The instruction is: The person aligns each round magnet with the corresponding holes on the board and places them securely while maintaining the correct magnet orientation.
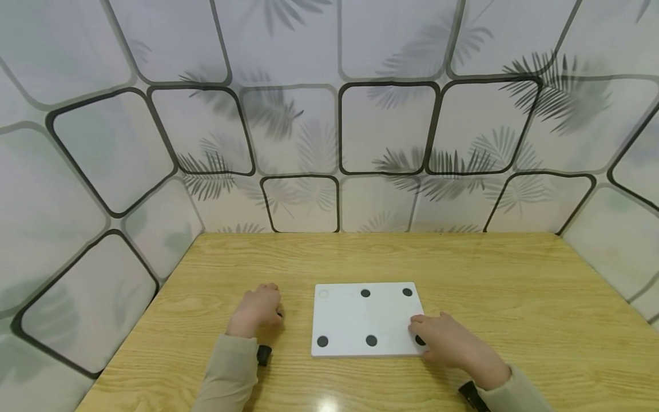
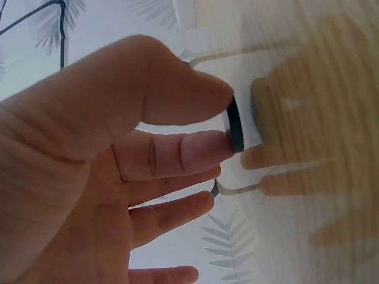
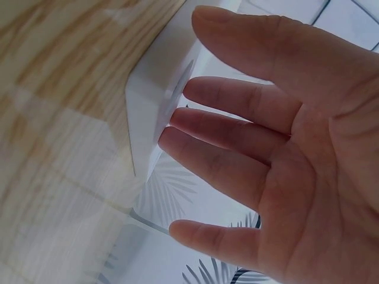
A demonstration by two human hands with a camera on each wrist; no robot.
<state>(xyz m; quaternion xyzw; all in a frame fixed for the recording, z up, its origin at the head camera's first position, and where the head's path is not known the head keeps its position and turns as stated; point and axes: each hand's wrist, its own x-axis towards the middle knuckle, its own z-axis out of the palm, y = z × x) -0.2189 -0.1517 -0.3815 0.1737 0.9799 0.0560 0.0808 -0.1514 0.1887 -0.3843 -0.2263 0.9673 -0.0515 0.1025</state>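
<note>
My left hand (image 1: 259, 309) is over the table, left of a white board (image 1: 345, 320). Its thumb and a finger pinch a thin black disc (image 2: 235, 125) by the edge, close above the wood in the left wrist view. Black round spots (image 1: 371, 340) sit along the board's near and far edges, and a pale round recess (image 1: 323, 294) marks its far left corner. My right hand (image 1: 447, 342) lies at the board's right edge, partly covering the near right black spot (image 1: 420, 340). Its extended fingertips touch the board in the right wrist view, with the thumb held apart.
The board lies flat on a wood-grain table (image 1: 504, 297). White patterned panels (image 1: 376, 126) rise behind the table and at both sides. A black wrist device (image 1: 264, 355) sits by the left sleeve, another (image 1: 472, 395) by the right.
</note>
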